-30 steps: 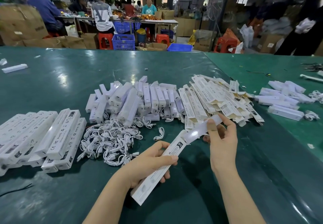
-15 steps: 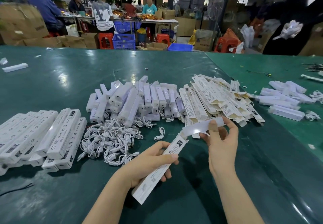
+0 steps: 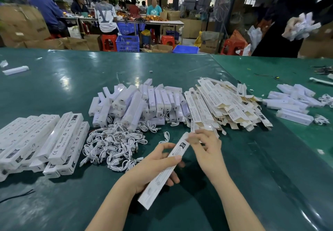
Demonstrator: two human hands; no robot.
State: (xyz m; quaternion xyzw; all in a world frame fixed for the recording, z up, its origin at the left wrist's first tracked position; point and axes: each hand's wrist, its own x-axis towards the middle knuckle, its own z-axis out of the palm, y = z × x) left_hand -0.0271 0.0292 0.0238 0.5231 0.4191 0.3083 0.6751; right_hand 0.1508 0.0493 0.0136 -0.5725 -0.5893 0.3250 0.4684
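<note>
Above table (image 3: 243,167) | left hand (image 3: 149,169), right hand (image 3: 207,151) hold box (image 3: 158,182) | stack (image 3: 61,140): RoHS

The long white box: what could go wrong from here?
1. The left hand grips the long white box near its middle, tilted above the table, while the right hand pinches its far end; the contents might slide toward the low end.
2. A loose cable lies beside that far end and could get caught in the flap.
3. The pile of flat cartons lies close behind the right hand; a wide move may scatter it.
</note>
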